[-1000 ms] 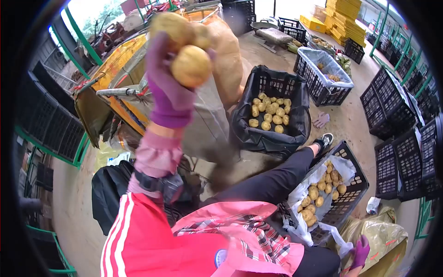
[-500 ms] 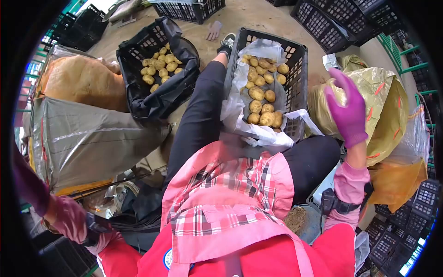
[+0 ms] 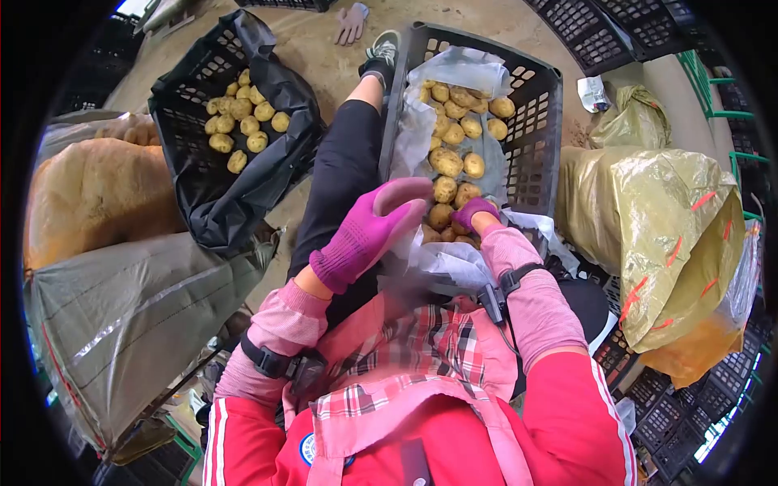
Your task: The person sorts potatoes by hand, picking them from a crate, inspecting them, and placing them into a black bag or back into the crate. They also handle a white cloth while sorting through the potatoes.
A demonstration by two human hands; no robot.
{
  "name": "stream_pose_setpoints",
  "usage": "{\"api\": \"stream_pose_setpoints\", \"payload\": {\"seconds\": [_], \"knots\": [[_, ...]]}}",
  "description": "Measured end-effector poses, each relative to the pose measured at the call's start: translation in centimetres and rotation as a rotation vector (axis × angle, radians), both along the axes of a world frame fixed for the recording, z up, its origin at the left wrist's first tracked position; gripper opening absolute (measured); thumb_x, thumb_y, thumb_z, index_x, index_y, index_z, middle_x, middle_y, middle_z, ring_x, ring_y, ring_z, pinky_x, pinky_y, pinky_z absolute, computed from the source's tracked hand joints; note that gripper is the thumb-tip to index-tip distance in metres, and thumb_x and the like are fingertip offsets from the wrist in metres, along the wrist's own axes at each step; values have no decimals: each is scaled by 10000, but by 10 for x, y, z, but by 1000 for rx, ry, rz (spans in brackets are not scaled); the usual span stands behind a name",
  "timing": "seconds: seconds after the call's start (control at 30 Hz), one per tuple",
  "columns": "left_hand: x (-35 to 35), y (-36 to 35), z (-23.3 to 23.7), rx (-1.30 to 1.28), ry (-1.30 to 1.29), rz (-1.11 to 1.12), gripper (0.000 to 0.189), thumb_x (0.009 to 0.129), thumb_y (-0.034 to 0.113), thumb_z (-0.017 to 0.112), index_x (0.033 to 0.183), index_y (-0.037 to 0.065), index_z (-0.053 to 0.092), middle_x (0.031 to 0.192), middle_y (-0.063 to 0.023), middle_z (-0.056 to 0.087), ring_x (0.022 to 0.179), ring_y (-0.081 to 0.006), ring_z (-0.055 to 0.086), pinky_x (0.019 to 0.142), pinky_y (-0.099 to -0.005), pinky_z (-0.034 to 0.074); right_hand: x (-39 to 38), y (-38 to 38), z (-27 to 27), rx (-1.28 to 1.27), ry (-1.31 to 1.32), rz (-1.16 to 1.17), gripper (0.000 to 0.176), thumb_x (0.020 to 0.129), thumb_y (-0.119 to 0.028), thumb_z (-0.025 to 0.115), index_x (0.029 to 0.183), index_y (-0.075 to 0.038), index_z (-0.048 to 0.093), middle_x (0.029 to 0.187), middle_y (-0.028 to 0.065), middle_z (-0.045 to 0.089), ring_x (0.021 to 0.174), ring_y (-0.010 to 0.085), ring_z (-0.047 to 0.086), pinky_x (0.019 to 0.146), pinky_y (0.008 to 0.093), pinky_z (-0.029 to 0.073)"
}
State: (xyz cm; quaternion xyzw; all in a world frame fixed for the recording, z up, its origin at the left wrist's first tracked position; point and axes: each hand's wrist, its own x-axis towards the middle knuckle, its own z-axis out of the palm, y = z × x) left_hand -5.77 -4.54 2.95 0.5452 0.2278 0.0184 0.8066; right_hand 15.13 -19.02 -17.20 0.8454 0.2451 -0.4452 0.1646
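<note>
My left hand (image 3: 374, 231), in a purple knitted glove, is raised at the near left side of a black crate (image 3: 531, 138). Its fingers stretch toward the crate with the thumb apart, and nothing is in it. My right hand (image 3: 476, 215), gloved the same way, reaches into the crate's near end. Its fingers curl down against the potatoes (image 3: 446, 162); whatever they hold is hidden. A pale plastic liner (image 3: 466, 73) lies under and around these potatoes.
To the left, a second black crate (image 3: 174, 121) with a dark liner (image 3: 284, 105) holds several potatoes (image 3: 247, 121). A loose glove (image 3: 351, 24) lies on the floor. A yellowish sack (image 3: 624, 211) stands at right, a grey-covered bundle (image 3: 146, 316) at left. Stacked crates (image 3: 583, 32) are behind.
Both hands have come inward from the sides: the left from the far left to beside the crate, the right from above the sack down to the potatoes. The view has shifted.
</note>
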Motion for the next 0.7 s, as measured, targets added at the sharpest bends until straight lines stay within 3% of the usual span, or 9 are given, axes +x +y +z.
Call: {"api": "stream_pose_setpoints", "payload": {"seconds": [0.07, 0.1, 0.2, 0.27, 0.37, 0.47, 0.5, 0.57, 0.7], "knots": [[3, 3, -2, -69, -18, -25, 449, 991, 218, 557, 1382, 22, 455, 1317, -97, 535, 1201, -188, 542, 1031, -335, 442, 8, 8, 12, -67, 92, -79, 812, 706, -597, 722, 1264, -19, 602, 1315, 178, 587, 1164, 295, 605, 982, 401, 475], [4, 4, -5, -92, -15, -9, 463, 989, 218, 561, 1392, 22, 442, 1334, -103, 521, 1222, -189, 523, 1038, -339, 434, 18, 2, -2, -32, 155, -211, 841, 656, -517, 807, 1307, -41, 568, 1302, 156, 591, 1061, 288, 643, 901, 405, 520], [7, 7, -15, -50, 1, 40, 542, 973, 219, 586, 1433, 27, 375, 1394, -114, 465, 1280, -198, 470, 1061, -352, 406, 38, -14, -4, 363, 318, -423, 847, 677, -375, 838, 1377, -62, 479, 1293, 119, 572, 1017, 262, 636, 846, 382, 539], [8, 5, -21, 94, 43, 55, 649, 950, 218, 620, 1479, 33, 293, 1448, -114, 405, 1314, -214, 436, 1082, -362, 382, 33, 9, 79, 546, 615, -607, 822, 702, -264, 837, 1389, -80, 425, 1261, 107, 568, 1082, 222, 604, 851, 353, 532], [7, -5, -30, 167, 79, 78, 841, 892, 193, 696, 1523, 43, 160, 1497, -120, 328, 1337, -232, 413, 1102, -350, 346, 14, 19, 172, 839, 791, -672, 821, 734, -152, 807, 1413, -82, 351, 1237, 85, 563, 1088, 193, 584, 895, 310, 495], [8, -13, -25, -149, -117, 50, 995, 836, 173, 754, 1538, 56, 59, 1526, -126, 258, 1355, -215, 388, 1110, -336, 327, -12, 11, 211, 1118, 897, -677, 802, 771, -169, 769, 1429, -78, 320, 1261, 88, 550, 1111, 181, 564, 936, 291, 459], [11, -19, -25, -124, -231, 109, 960, 818, 148, 767, 1530, 45, 133, 1486, -141, 326, 1341, -190, 398, 1084, -324, 360, -23, 9, 217, 1140, 904, -724, 784, 785, -177, 754, 1430, -76, 319, 1264, 87, 546, 1116, 175, 559, 943, 288, 450], [11, -18, -20, 128, -127, 92, 923, 816, 153, 767, 1519, 36, 179, 1454, -142, 376, 1312, -183, 429, 1062, -324, 388, -37, 2, 219, 1150, 881, -790, 718, 852, -225, 691, 1442, -61, 316, 1279, 84, 528, 1139, 161, 537, 948, 290, 438], [7, -23, -14, 401, -61, 92, 819, 828, 163, 755, 1481, 15, 283, 1382, -143, 466, 1245, -187, 498, 1032, -315, 421, -50, 1, 219, 1189, 782, -684, 671, 896, -238, 663, 1458, -68, 338, 1291, 85, 505, 1135, 153, 537, 952, 292, 443]]}}
